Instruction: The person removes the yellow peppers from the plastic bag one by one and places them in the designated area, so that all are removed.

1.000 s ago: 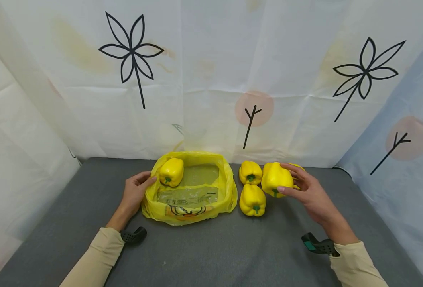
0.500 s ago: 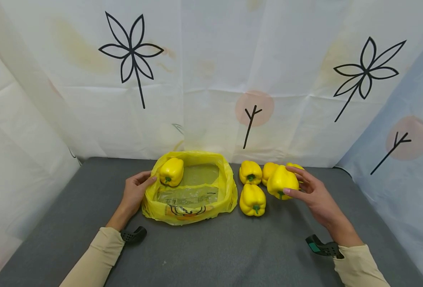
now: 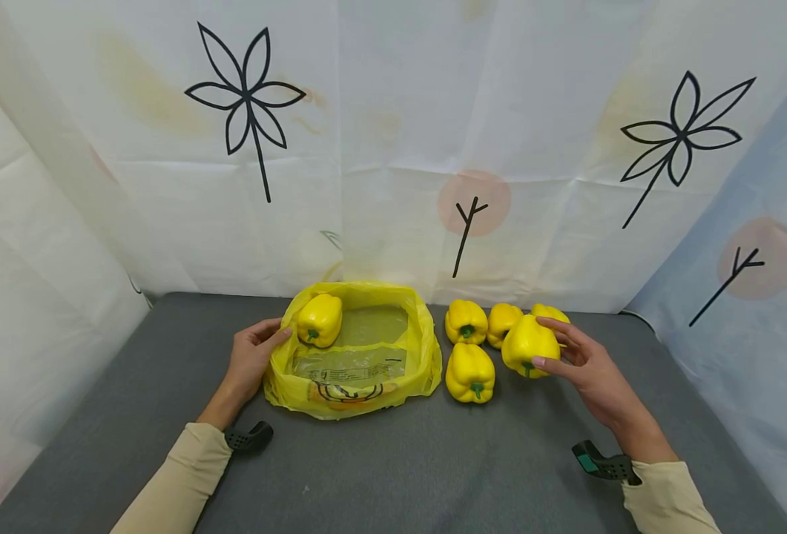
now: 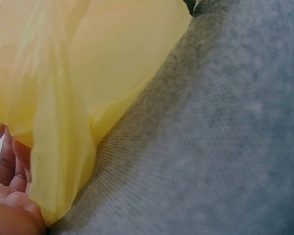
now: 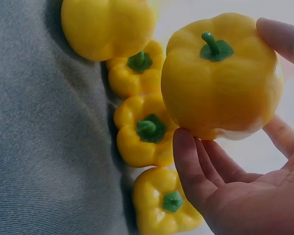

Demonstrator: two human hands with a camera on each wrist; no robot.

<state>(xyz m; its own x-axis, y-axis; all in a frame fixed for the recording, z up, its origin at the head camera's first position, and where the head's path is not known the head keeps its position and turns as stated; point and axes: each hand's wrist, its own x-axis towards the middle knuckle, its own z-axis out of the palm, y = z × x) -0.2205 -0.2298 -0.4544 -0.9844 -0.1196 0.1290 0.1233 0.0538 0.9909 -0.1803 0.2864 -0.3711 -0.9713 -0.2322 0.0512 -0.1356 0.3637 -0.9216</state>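
My left hand (image 3: 249, 360) pinches the left rim of an opened yellow plastic bag (image 3: 353, 393); in the left wrist view the fingers (image 4: 7, 164) are partly hidden by the film. Inside the bag, at its left, lies a yellow bell pepper (image 3: 320, 320). My right hand (image 3: 596, 378) holds another yellow bell pepper (image 3: 529, 345) between thumb and fingers, raised before the back row. The right wrist view shows this held pepper (image 5: 220, 83) with its green stem. Beside the bag, a front pepper (image 3: 470, 373) stands near a back-row pepper (image 3: 466, 321).
Two more back-row peppers, a middle one (image 3: 502, 322) and a right one (image 3: 548, 311), stand partly behind the held one. Everything rests on a grey table (image 3: 393, 475). A white printed curtain (image 3: 380, 148) hangs close behind the table's back edge.
My right hand has drawn the held pepper to the right and slightly nearer, uncovering the middle back-row pepper. The left hand and the bag have stayed in place.
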